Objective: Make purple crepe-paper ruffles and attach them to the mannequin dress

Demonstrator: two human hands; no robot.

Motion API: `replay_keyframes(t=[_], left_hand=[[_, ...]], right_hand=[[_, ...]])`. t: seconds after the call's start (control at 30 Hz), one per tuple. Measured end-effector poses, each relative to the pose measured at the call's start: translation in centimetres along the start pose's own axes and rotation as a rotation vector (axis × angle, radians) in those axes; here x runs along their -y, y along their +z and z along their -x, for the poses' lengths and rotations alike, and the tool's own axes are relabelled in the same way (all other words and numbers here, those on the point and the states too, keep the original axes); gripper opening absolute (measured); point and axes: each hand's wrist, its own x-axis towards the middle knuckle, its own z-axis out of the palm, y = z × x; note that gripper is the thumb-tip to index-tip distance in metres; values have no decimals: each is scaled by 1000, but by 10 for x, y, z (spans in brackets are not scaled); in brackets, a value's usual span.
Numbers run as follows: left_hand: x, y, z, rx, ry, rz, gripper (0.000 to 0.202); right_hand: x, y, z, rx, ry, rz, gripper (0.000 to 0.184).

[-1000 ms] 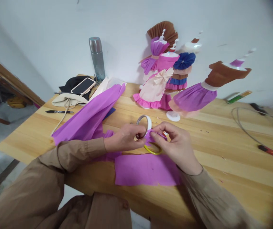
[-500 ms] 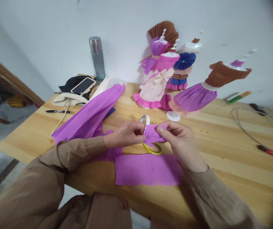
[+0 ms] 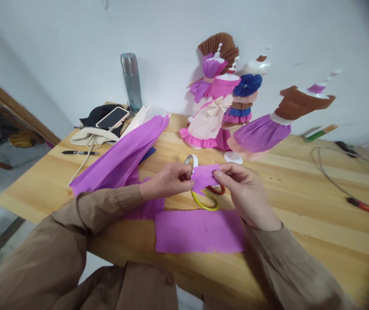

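Observation:
Between my hands is a small piece of purple crepe paper [image 3: 204, 175], crinkled and ragged along its lower edge. My left hand [image 3: 173, 180] pinches its left end, and my right hand [image 3: 245, 189] grips the right end between thumb and fingers. Behind the piece stands a roll of white tape [image 3: 193, 161], partly covered. Below it show the yellow and red handles of scissors [image 3: 208, 206]; their blades are hidden. A flat purple paper rectangle [image 3: 199, 232] lies on the table nearer to me. More folded purple crepe paper [image 3: 122, 150] lies beyond my left forearm.
Several miniature dress forms in paper dresses [image 3: 208, 118] stand at the back by the wall. A steel flask [image 3: 131, 82], a phone [image 3: 112, 117] and a pen [image 3: 80, 152] are at the left. A red-handled tool with a wire [image 3: 367, 207] lies at the right.
Both hands still hold the small purple piece. My right hand has shifted slightly left with its end, and the red scissor handle shows more now. The view has tilted a little.

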Motion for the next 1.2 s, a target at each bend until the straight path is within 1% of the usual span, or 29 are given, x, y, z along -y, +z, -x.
replay_keyframes(t=[0.1,0.23,0.3,0.37,0.47,0.5,0.53,0.6,0.63,0.7,0.8,0.87,0.9,1.03,1.1,1.2], left_hand=[[3,-1,-2,12,-13,90,17],[6,-5,-6,38,-31,370,21],[7,-7,-9,21,-44,498,22],[9,-9,-10,-43,-63,606,24],[12,-11,-12,-145,-108,784,26],[13,-12,-13,-158,-121,843,27],[13,-13,-13,-165,-128,894,27],[14,-14,-14,-173,-121,970,26],[14,-14,-14,-176,-112,994,26],[14,-15,-15,-184,-94,1024,26],[13,-16,-16,-200,-79,1061,25],[13,-18,-17,-229,-66,1082,25],[12,-20,-17,-248,-55,1089,24],[10,-29,-18,-337,2,1107,21],[8,-34,-19,-385,16,1091,20],[6,-40,-20,-439,8,1057,17]], right_hand=[[-2,-1,-1,-25,-38,22,27],[-1,-7,-6,-41,-72,68,24],[-1,-11,-8,-1,-87,154,23],[-4,-14,-9,112,-123,355,21],[-14,-14,-9,306,-198,820,13],[-19,-13,-9,342,-216,958,20],[-23,-12,-9,362,-229,1068,32],[-28,-9,-8,386,-230,1202,49],[-29,-7,-8,396,-219,1242,52],[-29,-4,-7,428,-202,1298,55],[-25,-2,-4,447,-248,1376,51],[-26,-2,-3,418,-290,1367,46],[-26,-2,-3,390,-311,1328,44],[-29,-10,-8,280,-373,1032,37],[-27,-15,-12,263,-333,879,36],[-24,-19,-17,260,-242,663,46]])
